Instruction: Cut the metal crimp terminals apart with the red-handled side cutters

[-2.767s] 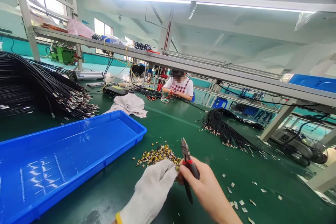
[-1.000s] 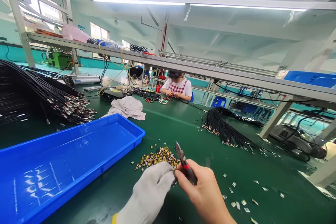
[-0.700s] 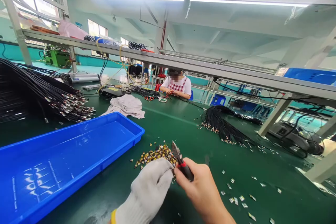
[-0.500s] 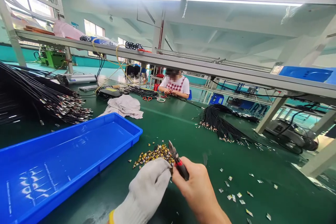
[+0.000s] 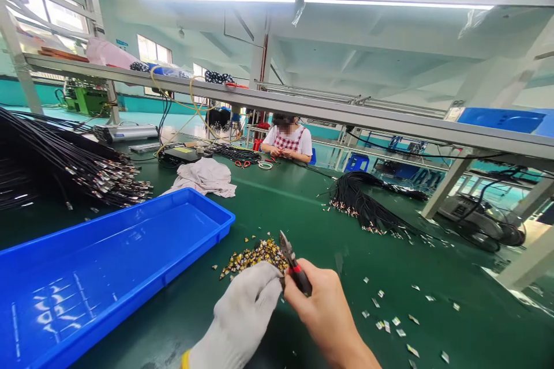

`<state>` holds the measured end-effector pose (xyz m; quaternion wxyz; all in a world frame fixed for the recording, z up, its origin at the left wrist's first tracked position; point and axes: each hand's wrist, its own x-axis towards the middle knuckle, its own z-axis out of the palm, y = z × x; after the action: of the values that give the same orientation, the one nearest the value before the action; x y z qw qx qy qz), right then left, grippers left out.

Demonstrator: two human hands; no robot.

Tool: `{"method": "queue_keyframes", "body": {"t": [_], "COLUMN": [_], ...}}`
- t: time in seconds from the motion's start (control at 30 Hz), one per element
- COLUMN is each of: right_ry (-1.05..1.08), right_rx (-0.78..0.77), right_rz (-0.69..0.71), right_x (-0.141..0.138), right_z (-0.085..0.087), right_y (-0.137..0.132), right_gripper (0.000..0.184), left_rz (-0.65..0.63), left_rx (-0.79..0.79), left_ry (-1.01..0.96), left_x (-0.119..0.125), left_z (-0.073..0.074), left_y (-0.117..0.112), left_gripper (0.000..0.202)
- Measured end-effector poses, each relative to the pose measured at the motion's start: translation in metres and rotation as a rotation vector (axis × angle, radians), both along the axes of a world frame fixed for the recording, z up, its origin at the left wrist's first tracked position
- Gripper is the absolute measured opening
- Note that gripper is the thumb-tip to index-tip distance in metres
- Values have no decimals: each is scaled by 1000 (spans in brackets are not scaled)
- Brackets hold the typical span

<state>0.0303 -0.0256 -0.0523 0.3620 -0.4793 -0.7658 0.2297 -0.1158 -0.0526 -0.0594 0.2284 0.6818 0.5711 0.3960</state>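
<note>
My right hand (image 5: 326, 302) is wrapped round the dark handles of a pair of pliers (image 5: 291, 256) with red bands; their metal jaws point up and away. My left hand (image 5: 242, 311), in a white knit glove with a yellow cuff, has its thumb and fingers pinched together close beside the pliers. What sits in that pinch is too small and covered to name. Just beyond both hands lies a heap of small gold, black and silvery pieces (image 5: 255, 255) on the green table (image 5: 303, 207).
A long blue tray (image 5: 151, 230) stands left of my hands. Black cable bundles lie at far left (image 5: 86, 161) and right (image 5: 363, 202). Small silvery scraps (image 5: 396, 321) are scattered at right. A white cloth (image 5: 201, 176) lies behind the tray. Across the table sits a person (image 5: 288, 141).
Both hands and the pliers stay almost where they were, close together by the heap. The whole view has shifted only very slightly.
</note>
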Motion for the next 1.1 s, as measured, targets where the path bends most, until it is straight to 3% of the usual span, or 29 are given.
{"method": "queue_keyframes", "body": {"t": [0.2,0.43,0.57,0.73,0.87,0.97,1.1], "right_ry": [141,26,154,418,315,149,21], "right_rx": [-126,-24,-180,-394,-306,-161,-61], "right_rz": [79,38,52,174,183,144,110], "right_x": [5,4,5,7,7,6,7], "right_z": [7,4,7,15,19,18,15], "right_y": [0,1,1,0,-4,-6,-4], "right_gripper": [26,24,19,16,11,7,19], "left_rz": [-55,-45,-79,-152,-13,-56,-52], "left_rx": [-71,2,52,-62,-102,-94,23], "left_ry": [-177,-11,30,-108,-216,-121,58], "left_x": [-3,1,1,-4,-8,-6,1], "left_z": [1,11,11,9,5,7,11], "left_y": [1,-4,-4,-2,1,0,-3], "left_gripper": [29,28,28,29,24,26,26]}}
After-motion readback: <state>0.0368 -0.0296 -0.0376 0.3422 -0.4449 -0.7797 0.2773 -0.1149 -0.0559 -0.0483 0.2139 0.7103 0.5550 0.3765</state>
